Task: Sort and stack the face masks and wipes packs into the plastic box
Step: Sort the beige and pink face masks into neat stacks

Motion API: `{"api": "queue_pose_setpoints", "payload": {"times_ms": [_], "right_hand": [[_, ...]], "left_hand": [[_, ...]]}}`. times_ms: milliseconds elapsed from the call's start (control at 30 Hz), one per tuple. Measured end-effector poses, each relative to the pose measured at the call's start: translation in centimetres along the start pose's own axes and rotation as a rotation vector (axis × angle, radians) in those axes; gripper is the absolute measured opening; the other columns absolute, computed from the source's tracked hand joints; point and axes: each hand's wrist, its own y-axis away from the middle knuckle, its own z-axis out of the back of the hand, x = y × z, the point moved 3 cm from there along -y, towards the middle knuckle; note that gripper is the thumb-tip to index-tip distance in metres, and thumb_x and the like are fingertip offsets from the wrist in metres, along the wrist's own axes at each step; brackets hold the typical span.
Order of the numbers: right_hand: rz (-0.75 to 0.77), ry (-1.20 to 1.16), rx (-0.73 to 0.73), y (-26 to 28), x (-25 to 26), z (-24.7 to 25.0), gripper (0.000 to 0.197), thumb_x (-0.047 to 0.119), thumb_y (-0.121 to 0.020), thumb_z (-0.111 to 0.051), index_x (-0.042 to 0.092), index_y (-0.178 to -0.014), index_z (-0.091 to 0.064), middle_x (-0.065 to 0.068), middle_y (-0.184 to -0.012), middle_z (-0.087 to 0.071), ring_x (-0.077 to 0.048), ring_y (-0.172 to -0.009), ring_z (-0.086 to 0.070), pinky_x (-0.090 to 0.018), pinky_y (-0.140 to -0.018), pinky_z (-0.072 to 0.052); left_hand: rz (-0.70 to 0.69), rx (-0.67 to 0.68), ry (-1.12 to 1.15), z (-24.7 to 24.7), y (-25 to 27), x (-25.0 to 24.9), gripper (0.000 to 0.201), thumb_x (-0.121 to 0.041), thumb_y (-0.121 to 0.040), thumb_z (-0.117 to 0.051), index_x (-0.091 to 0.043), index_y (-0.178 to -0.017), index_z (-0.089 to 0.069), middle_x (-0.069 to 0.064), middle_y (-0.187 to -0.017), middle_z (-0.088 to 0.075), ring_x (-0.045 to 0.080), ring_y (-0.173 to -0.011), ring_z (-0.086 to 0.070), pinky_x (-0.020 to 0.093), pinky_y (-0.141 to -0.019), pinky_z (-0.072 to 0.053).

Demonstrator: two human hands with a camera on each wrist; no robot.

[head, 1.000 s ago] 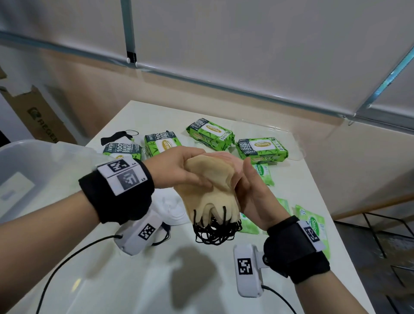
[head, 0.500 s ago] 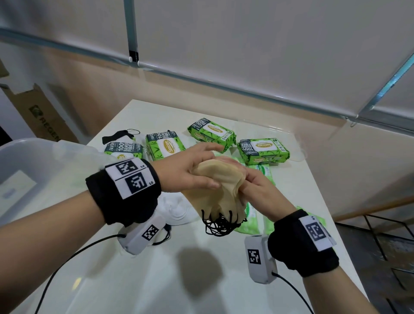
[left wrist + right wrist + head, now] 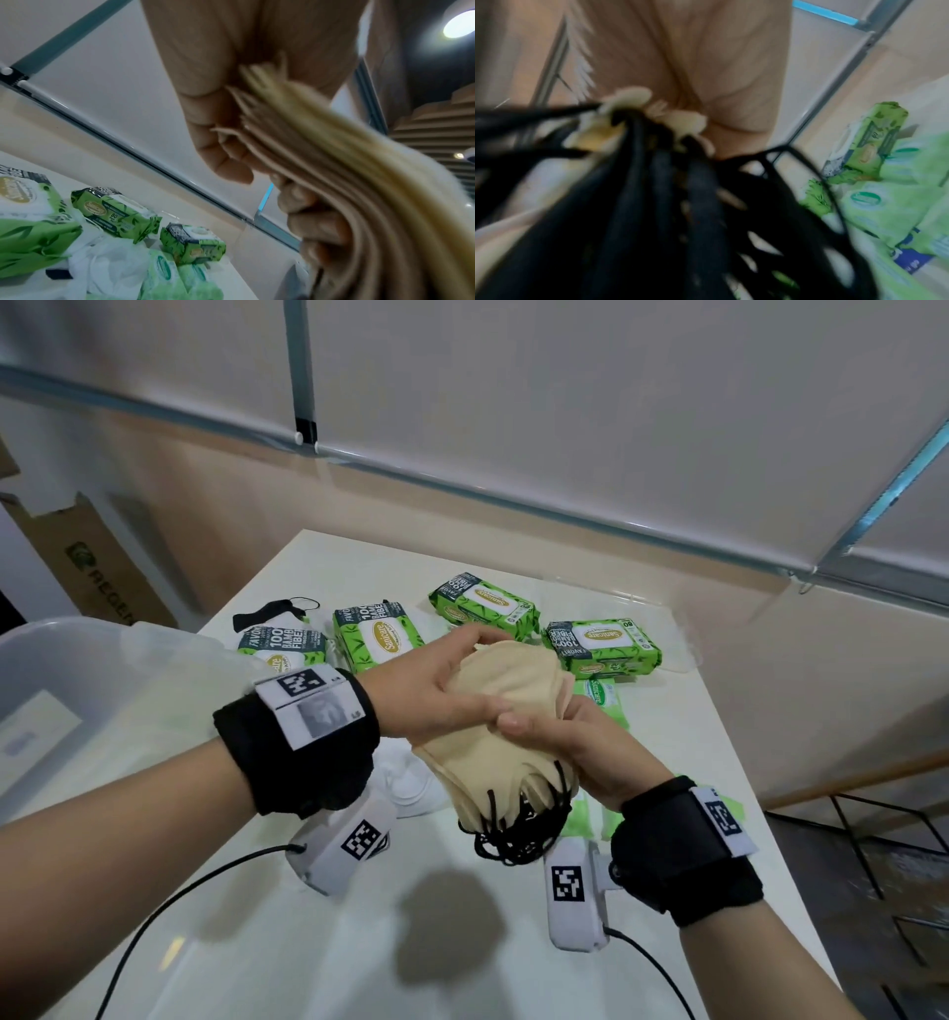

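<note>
Both hands hold a stack of beige face masks [image 3: 506, 711] with black ear loops [image 3: 518, 834] above the white table [image 3: 411, 942]. My left hand [image 3: 447, 690] grips the stack from the left, thumb across its front. My right hand [image 3: 575, 742] grips it from the right and below. The left wrist view shows the layered mask edges [image 3: 321, 162] between fingers. Black loops [image 3: 654, 203] fill the right wrist view. Green wipes packs [image 3: 601, 644] lie behind on the table. A clear plastic box [image 3: 77, 690] stands at the left.
White masks [image 3: 411, 783] lie on the table under the held stack. A black mask [image 3: 272, 613] lies at the far left beside more wipes packs [image 3: 375, 639]. Small light-green packs [image 3: 601, 701] lie at the right. A cardboard box [image 3: 97, 567] leans by the wall.
The stack has tilted, with its top end now leaning to the right. My right hand has slid lower along it and my left thumb now lies across its front.
</note>
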Motion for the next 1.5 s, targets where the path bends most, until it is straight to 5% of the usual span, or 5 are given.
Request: {"api": "queue_pose_setpoints", "payload": {"times_ms": [200,467,900,1000,1500], "right_hand": [[-0.003,-0.113,-0.098,-0.2,-0.5,1.1,0.036,0.014,-0.073,-0.067,0.008,-0.108,-0.066,-0.013,-0.107,-0.071,-0.023,-0.096,-0.068,-0.034,-0.083,-0.057],[0.027,-0.06,-0.131,-0.7,-0.7,-0.2,0.038,0.016,-0.066,-0.071,0.012,-0.103,-0.067,-0.006,-0.095,-0.073,-0.017,-0.086,-0.068,-0.029,-0.074,-0.057],[0.012,0.135,-0.081,-0.4,0.3,-0.3,0.04,0.007,-0.074,-0.076,0.011,-0.113,-0.065,-0.002,-0.096,-0.073,-0.01,-0.086,-0.069,-0.021,-0.068,-0.054],[0.015,0.23,-0.029,-0.5,0.8,-0.9,0.036,0.001,-0.078,-0.073,0.006,-0.112,-0.065,-0.006,-0.098,-0.071,-0.011,-0.087,-0.067,-0.021,-0.072,-0.053],[0.081,0.37,-0.164,0.3,0.9,-2.2,0.012,0.017,-0.061,-0.06,0.01,-0.07,-0.056,0.004,-0.059,-0.054,-0.007,-0.054,-0.05,-0.015,-0.051,-0.041]], "left_hand": [[0.12,0.237,-0.53,0.6,1.5,0.2,0.129,-0.016,-0.055,-0.089,-0.029,-0.144,0.003,0.0,-0.112,-0.057,0.006,-0.081,-0.058,0.016,-0.069,-0.048],[0.186,0.002,-0.903,-0.8,0.8,0.7,0.034,-0.015,-0.082,-0.064,-0.007,-0.108,-0.044,0.011,-0.095,-0.055,0.029,-0.088,-0.06,0.037,-0.066,-0.05],[0.218,0.184,-0.846,0.2,1.7,-0.9,0.033,-0.027,-0.068,-0.082,-0.016,-0.091,-0.061,-0.005,-0.075,-0.063,0.012,-0.074,-0.06,0.026,-0.07,-0.051],[0.184,0.233,-0.567,0.6,1.9,-1.4,0.092,-0.038,-0.052,-0.09,-0.026,-0.128,-0.041,-0.011,-0.111,-0.06,0.009,-0.103,-0.057,0.024,-0.09,-0.046],[0.275,-0.03,0.718,1.2,4.1,3.0,0.081,-0.027,-0.024,-0.096,-0.007,-0.097,-0.069,0.015,-0.099,-0.072,0.025,-0.083,-0.071,0.038,-0.067,-0.06]]}}
